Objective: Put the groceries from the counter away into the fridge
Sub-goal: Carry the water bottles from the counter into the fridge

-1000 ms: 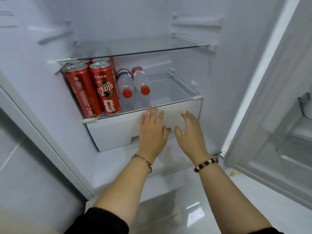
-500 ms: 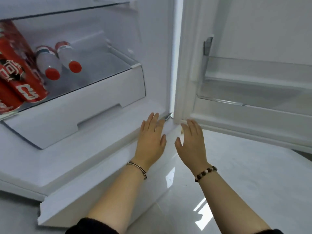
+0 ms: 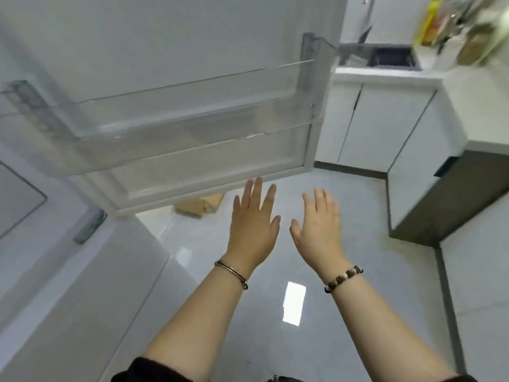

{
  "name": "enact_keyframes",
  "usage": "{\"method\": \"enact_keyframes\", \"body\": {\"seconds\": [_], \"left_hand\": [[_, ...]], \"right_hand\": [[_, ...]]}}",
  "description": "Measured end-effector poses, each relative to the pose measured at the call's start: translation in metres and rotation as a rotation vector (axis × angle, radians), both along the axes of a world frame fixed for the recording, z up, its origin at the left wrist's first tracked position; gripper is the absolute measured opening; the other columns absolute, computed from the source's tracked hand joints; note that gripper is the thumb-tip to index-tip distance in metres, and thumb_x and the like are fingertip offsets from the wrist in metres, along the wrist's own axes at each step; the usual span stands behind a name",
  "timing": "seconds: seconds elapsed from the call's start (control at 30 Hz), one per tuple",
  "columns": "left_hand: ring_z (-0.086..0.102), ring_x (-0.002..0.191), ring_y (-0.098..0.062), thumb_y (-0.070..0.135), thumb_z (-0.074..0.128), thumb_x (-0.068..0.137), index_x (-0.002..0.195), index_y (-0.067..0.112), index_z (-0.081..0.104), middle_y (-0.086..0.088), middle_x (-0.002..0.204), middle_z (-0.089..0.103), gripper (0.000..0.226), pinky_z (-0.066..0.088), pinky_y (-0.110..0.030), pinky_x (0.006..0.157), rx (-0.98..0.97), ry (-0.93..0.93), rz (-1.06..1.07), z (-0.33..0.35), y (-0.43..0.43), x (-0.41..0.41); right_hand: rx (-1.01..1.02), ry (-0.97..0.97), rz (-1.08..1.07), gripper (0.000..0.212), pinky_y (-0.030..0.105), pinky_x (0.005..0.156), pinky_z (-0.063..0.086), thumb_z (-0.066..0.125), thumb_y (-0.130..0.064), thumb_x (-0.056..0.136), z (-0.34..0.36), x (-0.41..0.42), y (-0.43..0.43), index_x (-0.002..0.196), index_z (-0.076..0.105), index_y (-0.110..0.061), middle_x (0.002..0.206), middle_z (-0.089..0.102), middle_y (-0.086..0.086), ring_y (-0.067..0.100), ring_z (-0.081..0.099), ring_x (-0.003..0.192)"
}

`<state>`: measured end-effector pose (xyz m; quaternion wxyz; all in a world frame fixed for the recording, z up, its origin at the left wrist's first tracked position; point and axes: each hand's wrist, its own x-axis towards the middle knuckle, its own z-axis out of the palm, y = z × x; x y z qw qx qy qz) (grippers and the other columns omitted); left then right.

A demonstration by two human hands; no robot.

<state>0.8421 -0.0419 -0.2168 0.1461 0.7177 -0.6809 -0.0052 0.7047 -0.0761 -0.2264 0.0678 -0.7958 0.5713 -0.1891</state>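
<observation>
Yellow, brown and green groceries (image 3: 454, 26), all blurred, sit on the white counter (image 3: 385, 74) far up and right of the right fingertips, well apart from both hands. Single items can't be told. A dark sink (image 3: 391, 57) is set in that counter, just left of the groceries.

The fridge door (image 3: 165, 51) stands open, up and left of the fingers. Its clear plastic door shelf (image 3: 192, 125) is just above the left fingertips in view, not touching. The white fridge body (image 3: 55, 271) fills the area left of the left forearm.

Left hand (image 3: 253, 227): palm down, fingers (image 3: 257, 194) straight and slightly spread, holding nothing. Right hand (image 3: 319, 230): palm down, fingers (image 3: 319, 199) spread and a bit motion-blurred, holding nothing. The hands are side by side, near each other with thumbs facing in, not touching, and both hover over the glossy grey floor (image 3: 358, 299).

There is a thin metal bangle (image 3: 231, 274) on the left wrist and a bead bracelet (image 3: 344, 278) on the right wrist. A dark sleeve (image 3: 148, 370) shows at the bottom edge.

A piece of brown cardboard (image 3: 201, 206) lies on the floor under the door edge, just left of the left fingers. White cabinets (image 3: 385, 125) stand beyond the right fingertips, and a dark panel (image 3: 454, 202) is to their right.
</observation>
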Motion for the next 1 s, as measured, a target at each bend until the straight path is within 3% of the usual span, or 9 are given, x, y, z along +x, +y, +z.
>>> {"method": "enact_keyframes", "body": {"seconds": [0.2, 0.27, 0.4, 0.67, 1.0], "left_hand": [[0.018, 0.143, -0.034, 0.04, 0.05, 0.092, 0.147, 0.017, 0.028, -0.014, 0.154, 0.023, 0.064, 0.024, -0.054, 0.109, -0.027, -0.088, -0.216, -0.009, -0.04, -0.15], [0.014, 0.144, -0.033, 0.042, 0.047, 0.093, 0.148, 0.018, 0.025, -0.014, 0.156, 0.019, 0.064, 0.023, -0.054, 0.11, -0.019, -0.108, -0.302, -0.011, -0.045, -0.203], [-0.01, 0.145, -0.029, 0.05, 0.032, 0.097, 0.151, 0.025, 0.003, -0.008, 0.159, -0.006, 0.067, 0.005, -0.053, 0.116, 0.098, -0.141, -0.393, -0.023, -0.052, -0.303], [-0.015, 0.144, -0.029, 0.053, 0.031, 0.096, 0.151, 0.027, 0.004, -0.006, 0.159, -0.007, 0.067, 0.0, -0.052, 0.115, 0.085, -0.14, -0.744, -0.024, -0.035, -0.475], [-0.022, 0.142, -0.03, 0.055, 0.023, 0.096, 0.15, 0.027, -0.006, -0.007, 0.157, -0.016, 0.067, -0.009, -0.052, 0.113, 0.092, -0.2, -1.135, -0.033, -0.021, -0.628]], "right_hand": [[0.044, 0.096, -0.27, 0.061, 0.046, 0.115, 0.0, 0.048, -0.037, 0.093, 0.003, -0.16, -0.006, 0.145, 0.027, -0.012, 0.157, 0.005, 0.015, 0.03, -0.001, 0.145], [0.061, 0.116, -0.348, 0.063, 0.047, 0.115, 0.0, 0.048, -0.038, 0.094, 0.003, -0.214, -0.002, 0.146, 0.025, -0.011, 0.157, 0.004, 0.015, 0.03, -0.002, 0.145], [0.122, 0.134, -0.504, 0.07, 0.046, 0.116, -0.001, 0.041, -0.042, 0.096, 0.001, -0.312, 0.019, 0.15, 0.009, -0.012, 0.158, -0.003, 0.012, 0.028, -0.006, 0.145], [0.185, 0.136, -0.846, 0.068, 0.046, 0.115, -0.007, 0.034, -0.045, 0.098, -0.005, -0.475, 0.082, 0.151, 0.004, -0.014, 0.158, -0.01, 0.011, 0.026, -0.014, 0.144], [0.324, 0.257, -1.143, 0.069, 0.05, 0.115, -0.005, 0.028, -0.048, 0.097, -0.02, -0.589, 0.14, 0.151, 0.001, -0.014, 0.157, -0.013, 0.013, 0.029, -0.016, 0.144]]}}
